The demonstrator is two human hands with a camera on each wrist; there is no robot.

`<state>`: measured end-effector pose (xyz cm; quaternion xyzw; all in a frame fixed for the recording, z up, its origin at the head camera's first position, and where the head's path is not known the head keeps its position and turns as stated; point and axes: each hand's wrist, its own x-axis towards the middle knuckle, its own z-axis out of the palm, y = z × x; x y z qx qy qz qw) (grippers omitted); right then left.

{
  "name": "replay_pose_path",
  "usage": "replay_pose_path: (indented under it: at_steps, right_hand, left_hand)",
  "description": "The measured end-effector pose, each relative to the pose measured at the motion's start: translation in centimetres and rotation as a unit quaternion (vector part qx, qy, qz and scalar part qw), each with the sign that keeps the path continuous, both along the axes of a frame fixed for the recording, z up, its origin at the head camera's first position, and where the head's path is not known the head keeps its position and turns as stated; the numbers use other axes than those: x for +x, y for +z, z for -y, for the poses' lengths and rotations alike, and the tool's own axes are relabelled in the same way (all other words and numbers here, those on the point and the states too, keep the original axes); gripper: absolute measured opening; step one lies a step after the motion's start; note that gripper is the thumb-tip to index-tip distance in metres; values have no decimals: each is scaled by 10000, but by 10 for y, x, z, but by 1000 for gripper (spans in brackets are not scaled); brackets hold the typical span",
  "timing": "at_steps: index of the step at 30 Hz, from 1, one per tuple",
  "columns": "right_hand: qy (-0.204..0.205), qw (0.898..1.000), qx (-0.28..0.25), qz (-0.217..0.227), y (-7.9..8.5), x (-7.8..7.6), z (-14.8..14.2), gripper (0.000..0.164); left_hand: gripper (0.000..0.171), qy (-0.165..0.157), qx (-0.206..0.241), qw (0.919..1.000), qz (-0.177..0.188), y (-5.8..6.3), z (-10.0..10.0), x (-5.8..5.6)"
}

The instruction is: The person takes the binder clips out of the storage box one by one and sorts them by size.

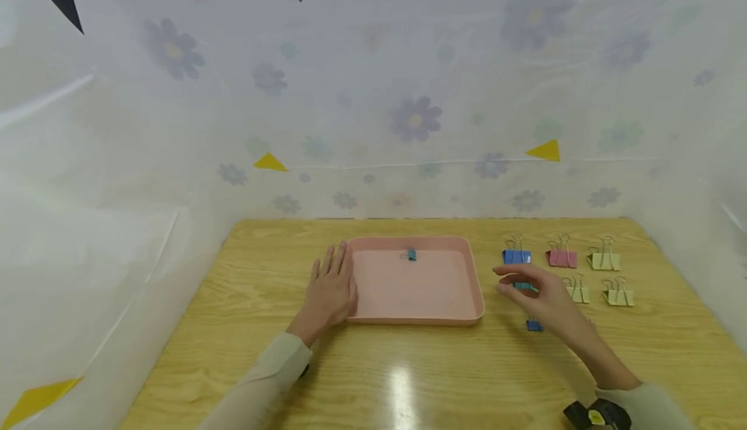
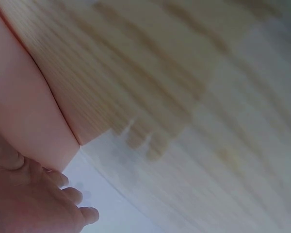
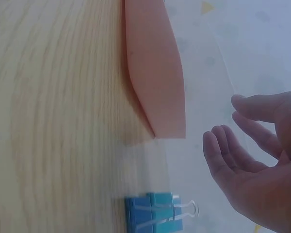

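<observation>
A shallow pink tray [image 1: 417, 313] lies on the wooden table, with a small teal binder clip [image 1: 412, 255] inside near its far wall. My left hand [image 1: 331, 290] rests against the tray's left side, its fingers straight and pointing away from me. To the right of the tray, my right hand [image 1: 545, 297] hovers with thumb and fingers curved and apart, nothing between them. Partly hidden under it is a teal binder clip [image 1: 523, 286]; a small dark blue binder clip [image 1: 534, 325] lies just nearer to me. The right wrist view shows the teal clip [image 3: 166, 213] below the hand.
Around the right hand stand several larger binder clips: a blue one [image 1: 517, 257], a pink one [image 1: 562, 259] and yellow ones such as the far-right clip [image 1: 604, 261]. A white flowered sheet [image 1: 373, 125] hangs behind the table and along both sides.
</observation>
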<state>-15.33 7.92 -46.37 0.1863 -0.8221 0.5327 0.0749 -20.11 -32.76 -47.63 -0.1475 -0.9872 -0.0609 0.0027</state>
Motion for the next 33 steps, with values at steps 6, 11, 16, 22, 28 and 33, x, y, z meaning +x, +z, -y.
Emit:
replay_pose_path:
  at_steps: [6,11,16,22,28,33]
  right_hand:
    - [94,9998,-132,-143,1,-7,18,30]
    - [163,9993,-291,-143,1,-13,29,29]
    - [89,9996,-255,90,-3,-20,40,36]
    - [82,9997,-192,143,-4,-28,53,43]
    - [246,9992,-318,62,-6,-38,65,46]
    - [237,9992,-237,221,-5,-44,78,50]
  left_hand:
    - [61,-14,-61,10000,-1,1,-2,0]
    - [61,-48,-18,10000,80,1,-3,0]
    - [62,-48,-58,10000,47,-3,0,-2]
    - [61,-50,-93,9999,44,-3,0,-2]
    - [60,-30,-109,9999,99,3,-2,1]
    - [59,-33,-110,9999,85,4,-2,1]
